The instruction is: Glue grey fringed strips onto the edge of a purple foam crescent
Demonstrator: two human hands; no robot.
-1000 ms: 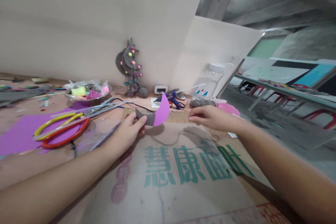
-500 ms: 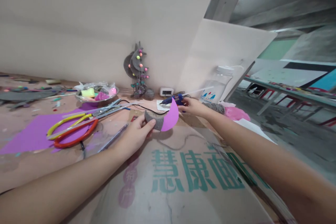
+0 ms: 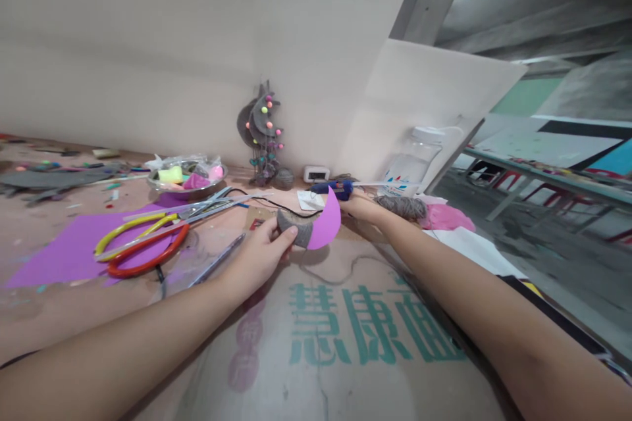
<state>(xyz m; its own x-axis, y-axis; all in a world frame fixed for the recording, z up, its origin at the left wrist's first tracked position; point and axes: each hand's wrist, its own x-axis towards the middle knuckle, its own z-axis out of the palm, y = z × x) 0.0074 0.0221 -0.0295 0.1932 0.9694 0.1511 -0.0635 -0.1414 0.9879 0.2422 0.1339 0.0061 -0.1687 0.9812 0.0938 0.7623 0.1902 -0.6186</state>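
Note:
My left hand (image 3: 264,250) pinches a purple paper crescent (image 3: 326,223) by its left end, which is wrapped in grey yarn (image 3: 297,233). My right hand (image 3: 363,208) is beyond the crescent, at the handle of a blue hot glue gun (image 3: 338,189) with a clear glue stick out of its back. The gun is low over the table, nozzle toward the left. The crescent's tip partly covers the gun, and most of my right fingers are hidden. A loose yarn strand (image 3: 345,279) trails across the printed cardboard (image 3: 276,355) below.
Scissors with yellow and red handles (image 3: 148,253) lie on purple sheet (image 3: 64,243), beside a pen (image 3: 217,260). Farther back are a metal bowl (image 3: 186,193), a decorated moon ornament (image 3: 261,128) and a small digital clock (image 3: 316,175). Grey yarn (image 3: 402,206) lies near a plastic bottle (image 3: 412,161).
The glue gun has come down closer to the table with my right hand. My left hand still holds the crescent in about the same pose. The view has shifted slightly.

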